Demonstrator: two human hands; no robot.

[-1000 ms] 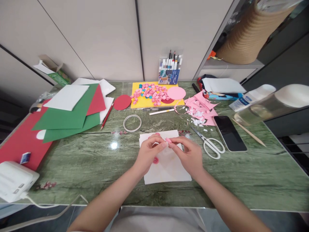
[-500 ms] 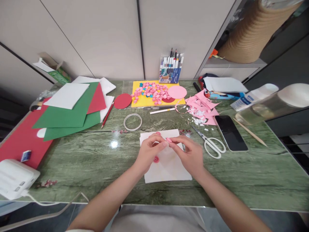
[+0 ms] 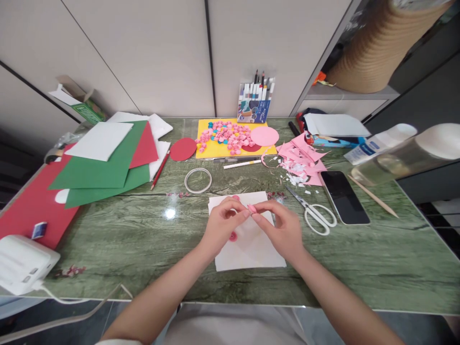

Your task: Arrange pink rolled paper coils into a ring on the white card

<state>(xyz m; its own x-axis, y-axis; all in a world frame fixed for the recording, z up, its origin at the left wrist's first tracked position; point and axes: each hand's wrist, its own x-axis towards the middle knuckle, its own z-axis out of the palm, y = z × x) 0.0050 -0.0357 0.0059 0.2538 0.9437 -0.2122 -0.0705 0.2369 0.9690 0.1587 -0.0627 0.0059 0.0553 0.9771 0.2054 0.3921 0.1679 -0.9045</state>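
Observation:
A small pink paper piece, apparently a rolled strip (image 3: pixel 252 209), is pinched between the fingertips of my left hand (image 3: pixel 224 223) and my right hand (image 3: pixel 282 227). Both hands are closed and meet just over a sheet of white paper (image 3: pixel 251 256). A dark pink paper coil (image 3: pixel 233 236) lies on that sheet, below my left hand. Behind the left fingers another pink bit (image 3: pixel 235 198) shows in part. Right of my right hand rest white-handled scissors (image 3: pixel 316 215), their blades partly open.
Pink and blue paper rolls (image 3: pixel 230 136) crowd a yellow sheet (image 3: pixel 203 152) at the back. A tape roll (image 3: pixel 198 180), pink scraps (image 3: pixel 305 158), a phone (image 3: pixel 345 197) and a wooden stick (image 3: pixel 373 196) lie around. Coloured papers (image 3: pixel 97 167) and a white charger (image 3: pixel 27 263) occupy the left.
The hands stay in nearly the same place, with the pink piece still between the fingertips. Only a very slight shift of the fingers and of the view shows.

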